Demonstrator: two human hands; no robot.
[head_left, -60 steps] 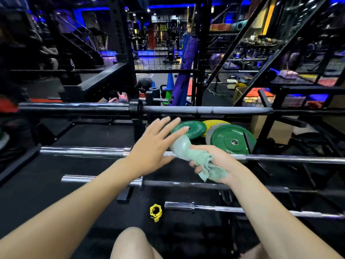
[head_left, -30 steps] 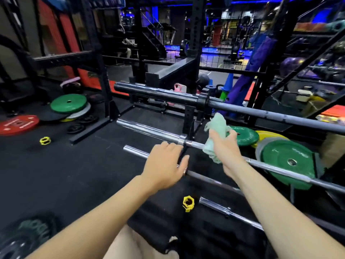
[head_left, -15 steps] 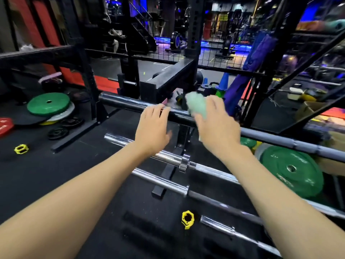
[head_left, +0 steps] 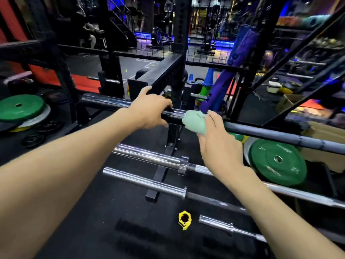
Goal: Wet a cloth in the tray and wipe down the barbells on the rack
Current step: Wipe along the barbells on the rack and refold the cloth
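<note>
The right hand (head_left: 218, 146) held a bunched pale-green cloth (head_left: 194, 122) with its fingers curled round it, pressing the wad against the topmost dark steel barbell (head_left: 280, 136) on the black steel rack (head_left: 173, 135), just beside the upright. The left hand (head_left: 151, 111) gripped the same bar's thick glossy sleeve a little to the left, fingers wrapped over the top — apparently steadying it. Two chromed barbells (head_left: 147, 156) lay on the lower pegs, untouched, and a green rubber weight plate (head_left: 278, 161) leaned behind them. No tray was in view. The likeliest trouble, as I judged it, was the bar rolling or sliding on its pegs if the wiping stroke pushed sideways harder than the left hand resisted; a wet sleeve would make that grip slippery. The cloth might also snag at the collar, and a yellow plastic collar clip (head_left: 184, 220) on the floor sat underfoot.
</note>
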